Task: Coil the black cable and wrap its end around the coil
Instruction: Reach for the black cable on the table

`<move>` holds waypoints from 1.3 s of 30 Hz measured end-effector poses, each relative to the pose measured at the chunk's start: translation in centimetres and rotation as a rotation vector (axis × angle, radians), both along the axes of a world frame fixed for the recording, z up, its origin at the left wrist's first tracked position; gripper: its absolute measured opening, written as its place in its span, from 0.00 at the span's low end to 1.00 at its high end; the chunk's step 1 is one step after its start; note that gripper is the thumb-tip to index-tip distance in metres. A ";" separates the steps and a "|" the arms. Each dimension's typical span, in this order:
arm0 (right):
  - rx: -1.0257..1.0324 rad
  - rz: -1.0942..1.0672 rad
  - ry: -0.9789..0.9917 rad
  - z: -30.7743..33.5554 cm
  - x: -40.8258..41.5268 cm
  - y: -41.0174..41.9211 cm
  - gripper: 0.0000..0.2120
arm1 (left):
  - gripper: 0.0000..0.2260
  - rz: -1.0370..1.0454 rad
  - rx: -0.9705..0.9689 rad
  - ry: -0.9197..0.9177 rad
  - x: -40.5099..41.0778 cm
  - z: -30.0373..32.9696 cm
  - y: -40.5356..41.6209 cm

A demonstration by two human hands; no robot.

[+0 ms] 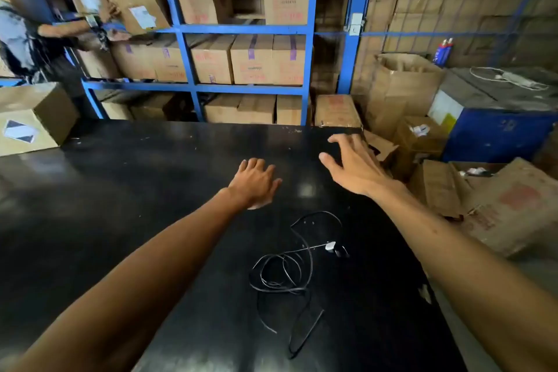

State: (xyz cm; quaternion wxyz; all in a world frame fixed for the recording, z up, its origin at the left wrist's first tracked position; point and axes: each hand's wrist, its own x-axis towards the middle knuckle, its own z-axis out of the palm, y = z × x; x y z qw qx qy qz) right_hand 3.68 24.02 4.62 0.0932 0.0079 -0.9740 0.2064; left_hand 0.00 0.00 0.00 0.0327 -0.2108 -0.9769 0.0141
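A thin black cable (287, 275) lies loosely tangled on the glossy black table (151, 190), between my two forearms, with a small plug end (332, 247) at its right. Beyond the cable, my left hand (255, 183) rests palm down on the table with its fingers apart. Farther right, my right hand (353, 163) hovers near the table's far right corner, fingers spread, holding nothing. Neither hand touches the cable.
Blue shelving (187, 30) full of cardboard boxes stands behind the table. A box (33, 118) sits at the table's far left. Open cartons (483, 199) and a blue bin (498, 130) crowd the floor on the right. Another person (27, 30) stands at the shelves, far left.
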 end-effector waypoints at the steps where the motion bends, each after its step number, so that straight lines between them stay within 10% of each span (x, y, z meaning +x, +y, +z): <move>1: 0.024 0.009 -0.028 -0.9 0.7 -0.5 0.24 | 0.25 0.007 -0.026 -0.035 0.9 -0.9 0.0; 17: 0.089 0.292 -0.396 -13.8 8.5 -1.8 0.08 | 0.31 -0.040 0.147 -0.633 9.7 -12.8 0.9; 23: 0.137 0.359 -0.664 -21.2 12.7 -3.9 0.22 | 0.16 -0.156 0.004 -0.951 15.0 -19.6 0.9; 39: -0.543 -0.228 -0.103 -15.4 2.3 -2.5 0.06 | 0.23 0.146 1.238 -1.161 8.1 -13.2 -0.7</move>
